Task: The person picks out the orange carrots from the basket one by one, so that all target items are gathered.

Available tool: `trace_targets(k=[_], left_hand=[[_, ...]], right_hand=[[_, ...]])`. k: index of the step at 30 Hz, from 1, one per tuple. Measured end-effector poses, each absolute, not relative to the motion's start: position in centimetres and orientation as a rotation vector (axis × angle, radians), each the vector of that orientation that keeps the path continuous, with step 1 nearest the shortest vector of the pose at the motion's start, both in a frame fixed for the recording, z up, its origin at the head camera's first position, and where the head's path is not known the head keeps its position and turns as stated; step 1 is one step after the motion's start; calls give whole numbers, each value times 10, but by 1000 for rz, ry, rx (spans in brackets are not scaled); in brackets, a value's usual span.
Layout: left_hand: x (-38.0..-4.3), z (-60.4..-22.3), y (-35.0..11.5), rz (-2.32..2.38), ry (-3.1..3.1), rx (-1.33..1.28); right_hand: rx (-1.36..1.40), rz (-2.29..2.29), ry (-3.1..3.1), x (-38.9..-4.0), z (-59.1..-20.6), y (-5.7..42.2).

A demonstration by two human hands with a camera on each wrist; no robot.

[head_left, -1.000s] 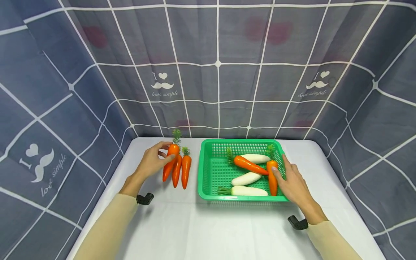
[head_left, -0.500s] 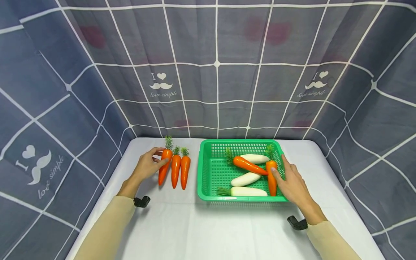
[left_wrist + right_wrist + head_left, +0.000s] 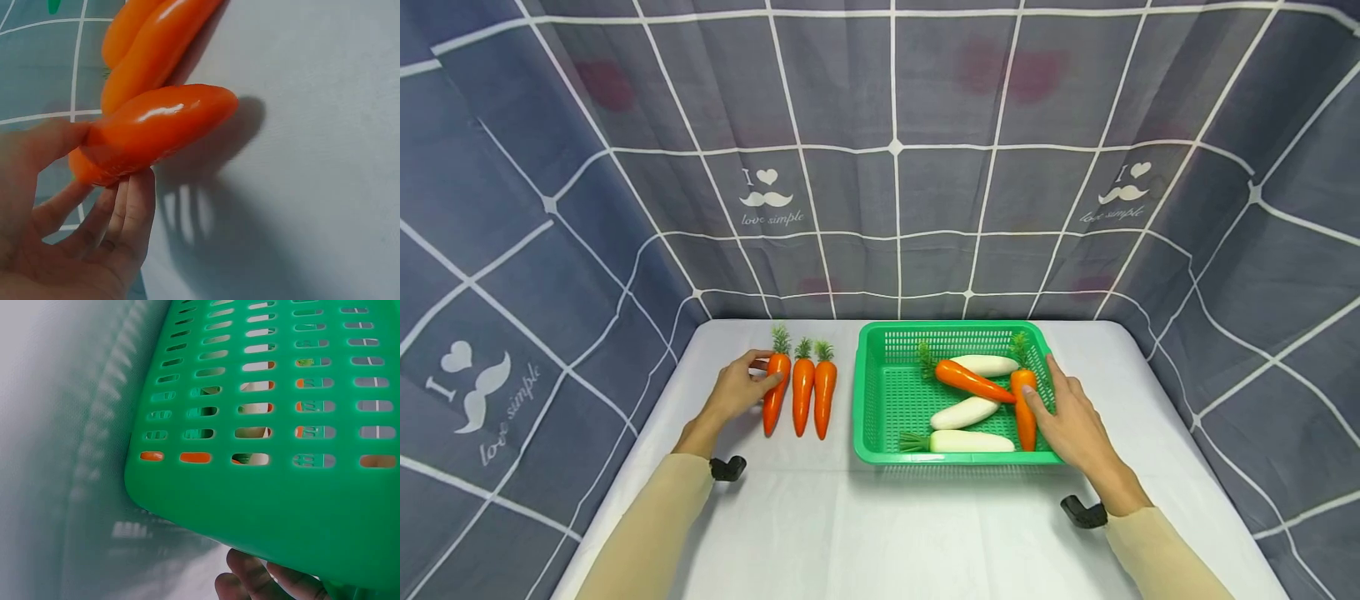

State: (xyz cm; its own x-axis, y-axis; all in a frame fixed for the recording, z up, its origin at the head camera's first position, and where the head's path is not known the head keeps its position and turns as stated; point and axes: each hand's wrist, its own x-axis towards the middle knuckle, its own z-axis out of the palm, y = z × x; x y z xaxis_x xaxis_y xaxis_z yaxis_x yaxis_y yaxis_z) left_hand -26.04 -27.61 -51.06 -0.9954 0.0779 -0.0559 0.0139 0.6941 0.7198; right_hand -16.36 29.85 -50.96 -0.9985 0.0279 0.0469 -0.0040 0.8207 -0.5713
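Observation:
My left hand (image 3: 735,390) pinches an orange carrot (image 3: 777,392) with a leafy green top between thumb and fingers. Its tip points toward me, and in the left wrist view the held carrot (image 3: 159,128) casts a shadow on the cloth. To its right lie two similar carrots, a middle one (image 3: 802,397) and an outer one (image 3: 824,398), roughly parallel. My right hand (image 3: 1078,425) holds the right wall of a green plastic basket (image 3: 861,400), thumb inside, fingers outside. From the right wrist view, fingertips (image 3: 247,569) show at the basket's slotted side.
Inside the basket are two carrots, one slanted (image 3: 973,381) and one upright (image 3: 1026,417), with three white radishes, including a leafy one (image 3: 972,442) near the front. A white cloth (image 3: 880,533) covers the table. A grey checked curtain (image 3: 850,192) stands behind and at both sides.
My left hand has moved left and toward me with its carrot, away from overlapping the middle carrot and into line beside it. My right hand has stayed at the basket.

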Motion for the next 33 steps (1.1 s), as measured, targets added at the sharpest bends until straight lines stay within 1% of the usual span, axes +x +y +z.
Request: trace_targets(k=[8,14,23,33], left_hand=[[-258,-516,-274,1230,2766,40],[-260,-518,-272,1198,2798,43],[-263,-522,-269,1218,2769,4],[-261,-522,-270,1175,2798,0]], right_hand=[[-20,919,-2953,-164,-511,300],[5,934,-2914,-168,-521,307],[-14,935,-2938,-163,-508,297],[-16,917,-2935,-165,-512,299]])
